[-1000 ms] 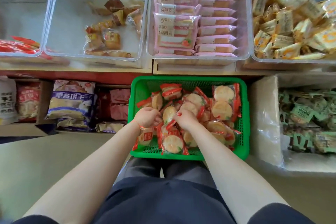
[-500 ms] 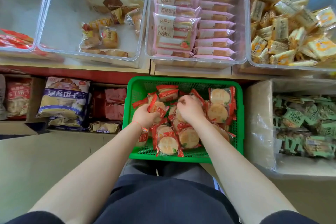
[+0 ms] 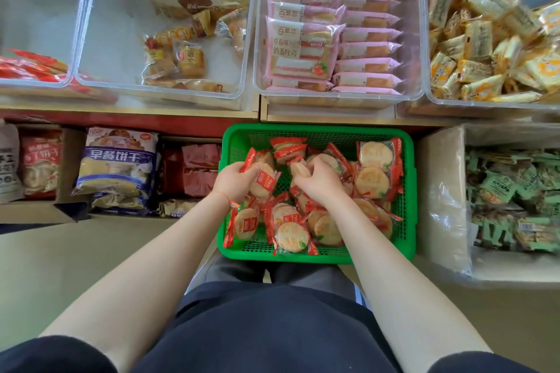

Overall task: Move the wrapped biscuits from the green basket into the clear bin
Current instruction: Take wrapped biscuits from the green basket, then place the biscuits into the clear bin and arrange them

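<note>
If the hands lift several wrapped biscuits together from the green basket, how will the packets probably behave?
The wrapped biscuits look glossy, so they may slide from a handful. Their round contents look thin and probably light, perhaps breakable if squeezed. The left hand and right hand each grip packets.

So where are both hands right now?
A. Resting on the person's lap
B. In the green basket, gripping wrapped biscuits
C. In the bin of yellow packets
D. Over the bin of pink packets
B: the left hand and right hand each grip red-wrapped biscuits inside the green basket.
</note>
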A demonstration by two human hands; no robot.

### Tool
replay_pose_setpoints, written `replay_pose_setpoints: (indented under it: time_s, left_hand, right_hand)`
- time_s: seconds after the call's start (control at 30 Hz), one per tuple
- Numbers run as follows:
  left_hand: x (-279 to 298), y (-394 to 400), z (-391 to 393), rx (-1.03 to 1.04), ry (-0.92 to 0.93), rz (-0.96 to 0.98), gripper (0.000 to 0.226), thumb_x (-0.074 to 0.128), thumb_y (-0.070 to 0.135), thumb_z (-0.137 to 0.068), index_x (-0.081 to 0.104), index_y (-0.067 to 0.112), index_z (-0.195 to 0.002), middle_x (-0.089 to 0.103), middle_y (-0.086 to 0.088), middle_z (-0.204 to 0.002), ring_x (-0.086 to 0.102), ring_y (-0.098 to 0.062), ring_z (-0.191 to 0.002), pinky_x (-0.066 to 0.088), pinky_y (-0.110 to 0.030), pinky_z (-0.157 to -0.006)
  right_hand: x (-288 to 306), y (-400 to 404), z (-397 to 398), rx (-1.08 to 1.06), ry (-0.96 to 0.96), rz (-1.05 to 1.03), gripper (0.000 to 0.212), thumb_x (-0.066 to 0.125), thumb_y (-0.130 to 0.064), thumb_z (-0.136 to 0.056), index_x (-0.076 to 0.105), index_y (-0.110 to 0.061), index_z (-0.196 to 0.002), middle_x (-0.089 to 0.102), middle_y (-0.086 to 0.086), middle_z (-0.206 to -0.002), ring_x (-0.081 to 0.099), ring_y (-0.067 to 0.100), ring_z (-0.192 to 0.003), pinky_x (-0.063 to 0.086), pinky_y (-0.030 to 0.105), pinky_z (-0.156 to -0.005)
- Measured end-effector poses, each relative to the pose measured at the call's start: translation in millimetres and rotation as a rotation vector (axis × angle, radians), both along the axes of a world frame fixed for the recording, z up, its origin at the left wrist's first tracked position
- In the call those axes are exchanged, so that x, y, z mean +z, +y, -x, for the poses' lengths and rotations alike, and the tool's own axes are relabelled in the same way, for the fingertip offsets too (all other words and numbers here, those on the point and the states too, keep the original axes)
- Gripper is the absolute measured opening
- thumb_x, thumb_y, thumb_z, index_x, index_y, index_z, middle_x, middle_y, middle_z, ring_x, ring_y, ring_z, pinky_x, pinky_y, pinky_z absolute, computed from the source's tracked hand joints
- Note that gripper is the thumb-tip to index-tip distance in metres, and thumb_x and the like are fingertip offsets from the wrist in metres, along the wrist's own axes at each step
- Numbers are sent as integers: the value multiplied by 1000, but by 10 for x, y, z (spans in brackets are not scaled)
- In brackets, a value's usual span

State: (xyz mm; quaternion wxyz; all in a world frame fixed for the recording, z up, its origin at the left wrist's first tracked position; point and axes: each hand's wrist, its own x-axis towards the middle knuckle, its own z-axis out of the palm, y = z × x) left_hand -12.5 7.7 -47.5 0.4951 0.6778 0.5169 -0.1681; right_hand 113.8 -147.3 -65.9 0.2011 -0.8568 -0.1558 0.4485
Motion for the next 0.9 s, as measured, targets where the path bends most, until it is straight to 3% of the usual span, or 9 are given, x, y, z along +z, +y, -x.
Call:
replay_pose_setpoints:
  time_s: [0.07,0.17,0.27,0.37,0.5,0.57,0.67,0.77,0.9]
  left_hand:
    - [58,111,7,83,-39,76,18,56,27,-95,63,11,-101,67,-10,-93,67,-23,-73,60,-35,-56]
    - [161,283,-2,286,-119,330,20,54,19,-93,64,7,-105,67,-14,-100,68,-26,-83,61,-36,-58]
    - [259,481,50,369,-218,536,21,47,21,-95,66,14,-96,70,-6,-84,67,-16,-71,58,-33,-65]
    - [287,790,271,370,-296,616,24,42,22,-98,65,18,-91,73,1,-72,69,-12,-65,57,-28,-58]
    - [321,1450,803,359,-326,638,14,51,25,-96,64,20,-99,71,-3,-88,67,-17,-78,56,-35,-66]
    - [386,1889,1149,316,-312,628,15,54,29,-95,64,20,-102,70,-5,-96,68,-17,-81,57,-34,-65]
    - [546,2644,1679,226,-371,572,20,56,33,-94,67,25,-108,73,-4,-103,70,-19,-92,58,-34,-68]
    - [722,3370,2090,245,-460,532,15,57,25,-93,66,23,-105,72,-6,-97,68,-20,-85,56,-35,-68]
    - [1028,4026,2365,293,-561,571,28,67,29,-79,66,18,-105,72,-8,-92,69,-19,-77,55,-33,-61]
  right_hand:
    - [220,115,5,-42,37,-145,25,64,-30,-85,46,-18,-96,53,0,-92,50,16,-77,39,31,-61]
    - [544,350,91,21,99,-310,30,74,-35,-81,50,-23,-94,51,-4,-94,48,10,-81,43,26,-67]
    - [710,624,278,86,96,-331,29,76,-46,-78,61,-26,-94,50,-1,-109,49,8,-93,41,22,-75]
    - [719,933,560,15,-40,-298,32,78,-35,-78,59,-23,-101,50,2,-115,51,14,-100,44,27,-85]
    - [729,1490,1043,-118,-48,-228,73,83,-32,-74,41,-26,-133,56,0,-102,59,15,-93,50,29,-83]
    - [789,1866,1347,-127,-14,-195,65,82,-32,-75,47,-25,-130,59,-1,-98,61,14,-90,51,28,-80]
    - [863,2538,1838,-189,107,-280,42,83,-34,-74,65,-16,-108,71,3,-99,67,17,-91,54,31,-81]
    - [988,3200,2200,-293,283,-348,52,82,-48,-72,68,-11,-106,74,12,-103,71,28,-95,55,49,-91]
    - [1349,3790,2409,-406,443,-458,34,65,-35,-93,60,-10,-116,71,14,-102,72,29,-83,57,31,-60]
